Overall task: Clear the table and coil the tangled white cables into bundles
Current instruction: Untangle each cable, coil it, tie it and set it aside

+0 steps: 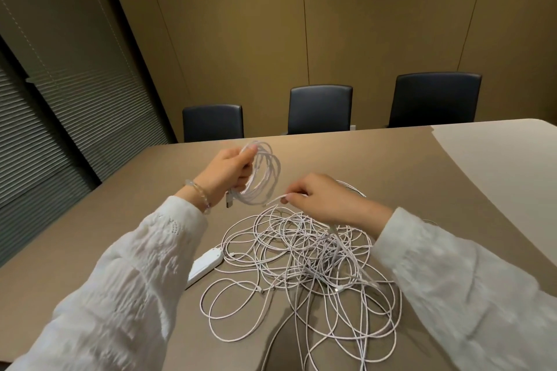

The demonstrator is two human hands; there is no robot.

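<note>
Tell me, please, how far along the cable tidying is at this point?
Early on. The left hand holds one coil of several loops, almost wound. The right hand pinches that cable's loose end, about to finish it. No finished bundle is visible. A large tangle still lies on the table, with a white box beside it.

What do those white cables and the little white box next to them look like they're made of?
Cables: seemingly braided fabric sheathing, since the strands look matte and faintly textured. Box: probably smooth moulded plastic, with rounded edges and a slight sheen.
</note>
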